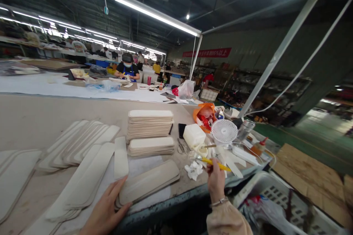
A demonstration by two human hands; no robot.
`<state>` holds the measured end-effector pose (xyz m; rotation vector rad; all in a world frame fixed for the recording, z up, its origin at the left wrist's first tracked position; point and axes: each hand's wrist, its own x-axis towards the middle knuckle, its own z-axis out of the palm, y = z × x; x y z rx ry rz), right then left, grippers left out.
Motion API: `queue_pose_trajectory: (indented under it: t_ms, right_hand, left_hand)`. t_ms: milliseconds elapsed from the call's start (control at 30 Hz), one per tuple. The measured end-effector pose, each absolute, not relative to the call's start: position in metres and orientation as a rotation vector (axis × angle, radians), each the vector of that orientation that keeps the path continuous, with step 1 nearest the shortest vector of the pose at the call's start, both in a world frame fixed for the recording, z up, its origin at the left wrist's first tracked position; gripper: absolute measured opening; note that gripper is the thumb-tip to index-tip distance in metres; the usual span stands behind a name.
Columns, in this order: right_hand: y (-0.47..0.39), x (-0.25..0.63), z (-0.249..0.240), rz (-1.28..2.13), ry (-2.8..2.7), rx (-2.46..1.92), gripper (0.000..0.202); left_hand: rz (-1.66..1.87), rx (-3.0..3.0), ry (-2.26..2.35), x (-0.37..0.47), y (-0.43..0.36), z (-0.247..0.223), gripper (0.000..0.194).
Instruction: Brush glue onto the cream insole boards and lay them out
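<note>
My right hand (216,180) is closed around a yellow-handled brush (217,164), its bristle end pointing left near a small pale dish (202,150). My left hand (110,203) lies with fingers spread at the lower left edge of a short pile of beige rounded panels (150,183). A single narrow panel (121,158) lies just beyond its fingertips. Behind are a tall neat stack (149,125) and a lower stack (151,146) of similar pieces. Fanned panels (79,143) and longer overlapping strips (85,180) spread to the left. Crumpled white tissue (193,170) sits left of my right hand.
Scissors (182,147), a black phone (181,130), a white jug (194,134), a small white fan (224,131), an orange bag (204,116) and a glue bottle (259,147) crowd the right side. A white crate (286,198) stands below the table edge. A person (127,69) works across the table.
</note>
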<state>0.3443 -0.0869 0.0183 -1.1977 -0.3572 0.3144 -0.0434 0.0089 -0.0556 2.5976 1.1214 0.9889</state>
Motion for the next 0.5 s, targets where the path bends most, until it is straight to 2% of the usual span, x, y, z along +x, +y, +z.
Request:
queue_pose_trajectory:
  t_ms: [233,500]
  right_hand:
    - [-0.116,0.410,0.051,-0.105,-0.443,-1.629,0.047]
    - [-0.091,0.424,0.056,-0.184,-0.921,-2.069,0.062]
  left_hand:
    - [0.897,2.583,1.125,-0.042,0.008,-0.051,0.069]
    - [0.942,2.572,1.123,-0.043,0.008,-0.050,0.071]
